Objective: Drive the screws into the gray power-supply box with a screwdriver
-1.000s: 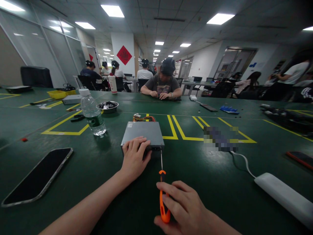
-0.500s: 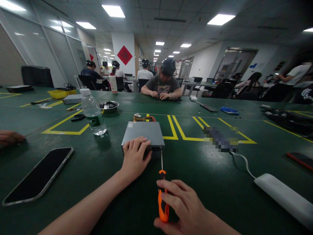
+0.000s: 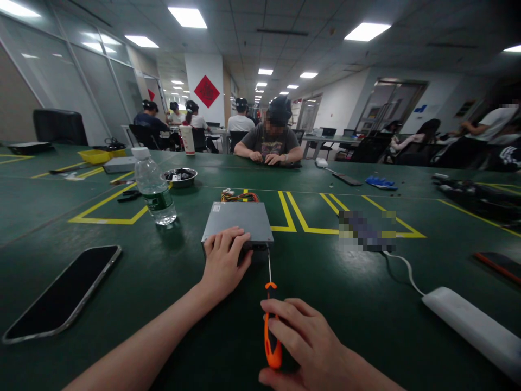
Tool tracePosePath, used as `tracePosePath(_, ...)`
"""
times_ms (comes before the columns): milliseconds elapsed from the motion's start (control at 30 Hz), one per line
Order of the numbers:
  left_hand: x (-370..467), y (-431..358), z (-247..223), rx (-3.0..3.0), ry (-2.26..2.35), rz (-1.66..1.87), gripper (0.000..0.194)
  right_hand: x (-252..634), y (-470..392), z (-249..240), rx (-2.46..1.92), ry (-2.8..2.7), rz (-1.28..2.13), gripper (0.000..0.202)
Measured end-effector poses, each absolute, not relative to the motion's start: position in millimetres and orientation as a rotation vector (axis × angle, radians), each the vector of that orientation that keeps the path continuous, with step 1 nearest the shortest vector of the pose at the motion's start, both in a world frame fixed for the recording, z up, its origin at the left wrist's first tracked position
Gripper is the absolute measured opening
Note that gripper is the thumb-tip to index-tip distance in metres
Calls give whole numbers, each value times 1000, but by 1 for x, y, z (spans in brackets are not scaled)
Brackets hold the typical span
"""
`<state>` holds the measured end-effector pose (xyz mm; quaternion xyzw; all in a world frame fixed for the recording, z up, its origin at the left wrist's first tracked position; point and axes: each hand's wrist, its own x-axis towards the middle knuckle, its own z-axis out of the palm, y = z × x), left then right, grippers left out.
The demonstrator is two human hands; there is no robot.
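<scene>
A grey metal box (image 3: 240, 220) with a bundle of coloured wires (image 3: 240, 197) behind it lies on the green table, in the middle of the view. My left hand (image 3: 226, 260) rests on its front left part, fingers over the top and thumb at the front face. My right hand (image 3: 301, 342) holds the handle of an orange and black screwdriver (image 3: 272, 347) between thumb and fingers. The screwdriver's shaft points away from me, and its tip is at the front face of the box, near the right corner.
A water bottle (image 3: 155, 190) and a metal bowl (image 3: 181, 177) stand left of the box. A phone (image 3: 63, 293) lies at the near left. At right are a white power strip (image 3: 468, 320) and a blurred dark object. Across the table sits a person (image 3: 271, 138).
The screwdriver's handle has turned a little in my right hand. The other person's hand at the left edge has gone out of view. My left hand stays on the box.
</scene>
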<state>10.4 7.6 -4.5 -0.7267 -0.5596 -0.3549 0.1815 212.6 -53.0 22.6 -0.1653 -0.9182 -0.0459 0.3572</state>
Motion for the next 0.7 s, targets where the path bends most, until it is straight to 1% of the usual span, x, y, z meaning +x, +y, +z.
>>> tracePosePath(100, 10, 8, -5, -2050, -1575, -1006, 27, 212, -53, 25, -414, -2433, -166, 27)
tracePosePath(233, 11, 7, -5, -2045, -1568, -1008, 27, 212, -53, 21, -348, -2342, -203, 19)
tracePosePath(433, 10, 7, -5, -2047, -1580, -1008, 27, 213, -55, 21, -420, -2373, -115, 27)
tracePosePath(700, 10, 7, -5, -2049, -1577, -999, 27, 212, -55, 24, -398, -2306, -191, 24)
